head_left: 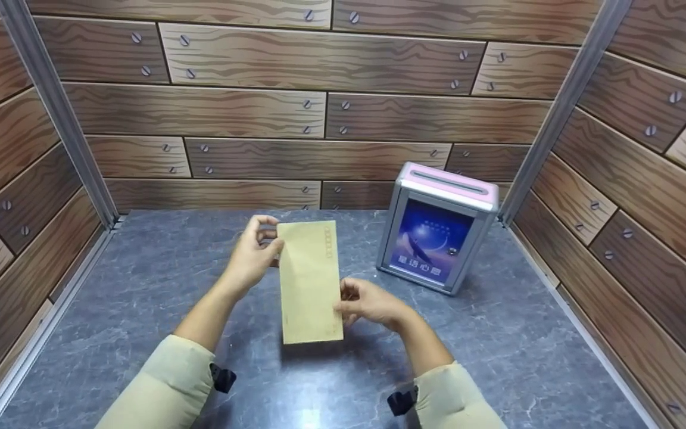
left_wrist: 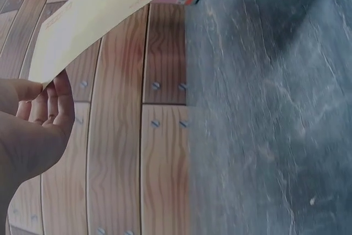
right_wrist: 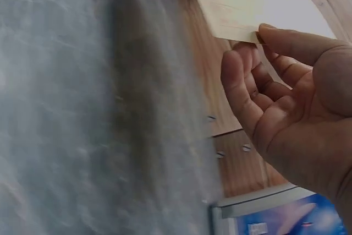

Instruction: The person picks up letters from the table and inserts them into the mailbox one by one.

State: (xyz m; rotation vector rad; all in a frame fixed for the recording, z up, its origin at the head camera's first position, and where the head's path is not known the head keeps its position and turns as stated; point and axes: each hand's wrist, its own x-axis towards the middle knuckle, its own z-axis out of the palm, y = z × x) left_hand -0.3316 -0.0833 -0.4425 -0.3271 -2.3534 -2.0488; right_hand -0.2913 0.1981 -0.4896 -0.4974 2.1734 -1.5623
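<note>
A tan paper envelope (head_left: 310, 283) is held up lengthwise above the table, its printed face toward the head camera. My left hand (head_left: 256, 250) pinches its upper left edge between thumb and fingers; the left wrist view shows that grip on the envelope (left_wrist: 104, 15) closely. On the lower right edge, my right hand (head_left: 373, 302) pinches the paper with thumb on the front and fingers behind. In the right wrist view the thumb of the right hand (right_wrist: 297, 86) presses near a corner of the envelope (right_wrist: 258, 4).
A metal-framed box (head_left: 438, 229) with a pink slotted top and a blue picture door stands at the back right, beyond my right hand. The grey marbled table (head_left: 158, 280) is bounded by wood-patterned walls (head_left: 248, 113) on three sides.
</note>
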